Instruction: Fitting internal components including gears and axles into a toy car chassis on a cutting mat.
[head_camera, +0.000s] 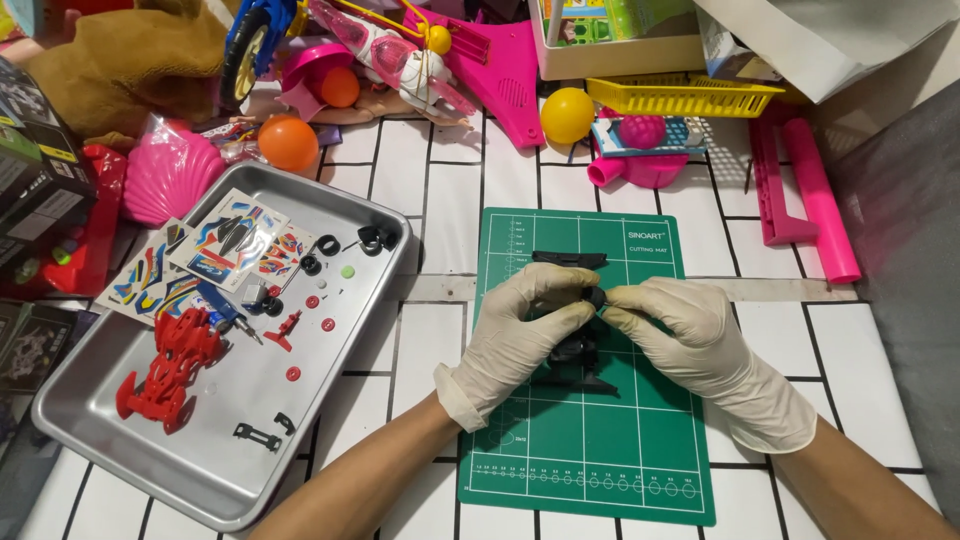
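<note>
Assembly step: left hand and right hand, fingers grasping black plastic toy-car chassis above green cutting mat; next move likely needs firm, aligned press.

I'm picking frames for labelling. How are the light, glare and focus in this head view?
Head view: even, soft light; faint shadows under the left hand and right hand on the green cutting mat; mild sheen on the metal tray, no harsh glare; the black part both hands grip is dark and hard to read.

Two gloved hands, left hand and right hand, pinch a black toy chassis together above a green cutting mat.
</note>
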